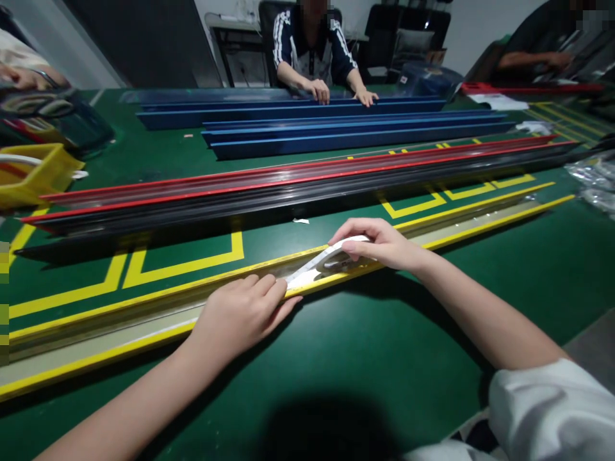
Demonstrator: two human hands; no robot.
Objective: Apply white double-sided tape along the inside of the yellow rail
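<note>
A long channel profile with yellow edges (139,346) lies slantwise across the table before me. My left hand (243,310) grips its near edge, fingers inside the channel and thumb along the outside; the fingertips are partly hidden. A roll of white tape (329,257) is pinched between the thumb and fingers of my right hand (379,245), tilted just above the channel. From the roll, a white strip runs down to the channel floor beside my left fingertips. A pale strip also shows along the floor left of that hand.
Beyond lie a red-edged black profile (288,192) and several blue profiles (355,131). A co-worker's hands (319,91) rest on the farthest blue one. A yellow bin (33,173) stands left; clear plastic bags (593,179) lie right. Yellow tape lines mark the green table (355,358).
</note>
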